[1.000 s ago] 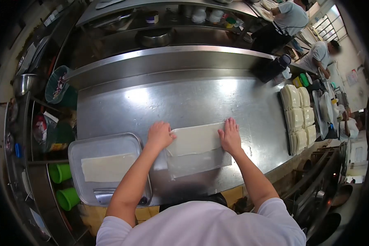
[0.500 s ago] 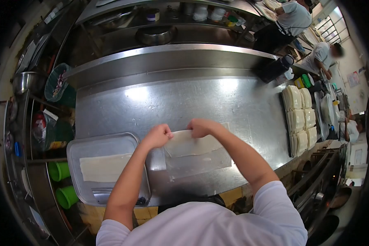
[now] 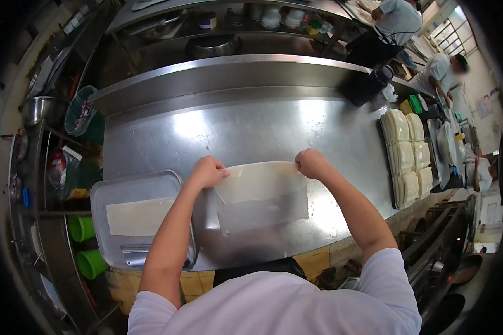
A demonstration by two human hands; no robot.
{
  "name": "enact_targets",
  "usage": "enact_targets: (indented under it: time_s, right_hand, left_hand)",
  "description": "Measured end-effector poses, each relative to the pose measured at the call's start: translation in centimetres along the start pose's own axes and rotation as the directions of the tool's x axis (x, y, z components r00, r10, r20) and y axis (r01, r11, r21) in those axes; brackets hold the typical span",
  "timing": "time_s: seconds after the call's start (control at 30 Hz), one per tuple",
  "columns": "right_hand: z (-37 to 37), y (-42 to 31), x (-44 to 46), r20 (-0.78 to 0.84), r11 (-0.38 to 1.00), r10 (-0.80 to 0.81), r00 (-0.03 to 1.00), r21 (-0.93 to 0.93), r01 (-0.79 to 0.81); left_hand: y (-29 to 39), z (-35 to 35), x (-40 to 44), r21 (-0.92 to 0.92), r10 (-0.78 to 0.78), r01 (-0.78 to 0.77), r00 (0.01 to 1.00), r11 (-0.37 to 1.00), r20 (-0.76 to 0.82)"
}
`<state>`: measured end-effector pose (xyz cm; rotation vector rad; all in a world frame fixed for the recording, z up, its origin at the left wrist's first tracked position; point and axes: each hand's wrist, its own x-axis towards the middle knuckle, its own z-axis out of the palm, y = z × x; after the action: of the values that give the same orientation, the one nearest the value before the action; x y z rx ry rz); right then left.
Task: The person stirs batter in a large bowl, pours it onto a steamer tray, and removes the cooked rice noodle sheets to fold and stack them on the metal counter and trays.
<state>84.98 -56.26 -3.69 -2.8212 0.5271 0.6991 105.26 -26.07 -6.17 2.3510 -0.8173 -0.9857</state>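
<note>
A thin, pale dough sheet [image 3: 262, 183] stretches between my two hands, its far edge slightly bowed. My left hand [image 3: 209, 172] pinches its far left corner, and my right hand [image 3: 313, 164] pinches the far right one. Under and nearer than the dough lies a translucent plastic sheet [image 3: 265, 214] on the steel table; whether my fingers also grip the plastic, I cannot tell. Left of my left forearm, a clear plastic tray [image 3: 102, 196] holds another flat dough strip [image 3: 137, 218] and a metal-looking bar [image 3: 135, 248].
Stacked wrapped pale packs [image 3: 403, 156] line the table's right end. A dark bottle [image 3: 374, 86] lies tilted by the raised back ledge [image 3: 229, 75]. Green cups [image 3: 89, 263] sit below at left. Two co-workers [image 3: 397, 22] stand at the upper right, another person further down.
My right hand has moved right and slightly away from me, my left hand a little left. The gap between them is wider, with the dough's far edge now spread out between them.
</note>
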Motion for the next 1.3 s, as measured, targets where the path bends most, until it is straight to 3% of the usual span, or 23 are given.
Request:
enact_targets:
  time_s: [0.33, 0.53, 0.63, 0.73, 0.83, 0.9, 1.03, 1.13, 1.3]
  right_hand:
    - [-0.6, 1.0, -7.8, -0.270, 0.979, 0.009, 0.963, 0.200, 0.047]
    - [1.3, 1.4, -12.7, -0.389, 0.973, -0.027, 0.921, 0.200, 0.113]
    - [3.5, 1.2, -15.5, -0.454, 0.969, -0.018, 0.891, 0.213, 0.129]
    - [7.3, 1.0, -18.4, -0.373, 0.966, -0.002, 0.928, 0.239, 0.099]
    - [11.9, 0.5, -22.0, -0.301, 0.967, -0.084, 0.950, 0.205, 0.150]
    - [13.2, -0.3, -22.7, -0.230, 0.963, -0.087, 0.969, 0.231, 0.141]
    - [11.6, -3.8, -21.2, -0.210, 0.946, -0.034, 0.977, 0.307, 0.099]
    - [10.4, -8.2, -17.3, -0.348, 0.896, -0.109, 0.931, 0.371, 0.243]
    - [9.5, -17.6, -10.2, -0.378, 0.862, -0.245, 0.893, 0.336, 0.379]
  left_hand:
    - [1.3, -0.2, -7.7, -0.162, 0.081, -0.118, 0.973, 0.980, -0.217]
    - [3.3, 1.0, -14.1, -0.113, 0.086, -0.125, 0.952, 0.986, -0.295]
    - [2.7, 3.4, -16.8, -0.243, 0.066, -0.159, 0.934, 0.957, -0.350]
    - [1.6, 6.3, -19.7, -0.107, 0.143, -0.186, 0.936, 0.977, -0.323]
    - [0.1, 9.6, -22.2, 0.073, 0.148, -0.136, 0.972, 0.988, -0.185]
    - [-0.9, 10.7, -23.0, 0.017, 0.165, -0.165, 0.956, 0.986, -0.242]
    - [-1.8, 11.0, -23.3, -0.032, 0.174, -0.205, 0.895, 0.978, -0.410]
    - [-1.8, 10.7, -22.8, -0.079, 0.079, -0.141, 0.845, 0.987, -0.529]
    - [-3.0, 11.2, -20.8, -0.273, -0.112, -0.063, 0.808, 0.960, -0.579]
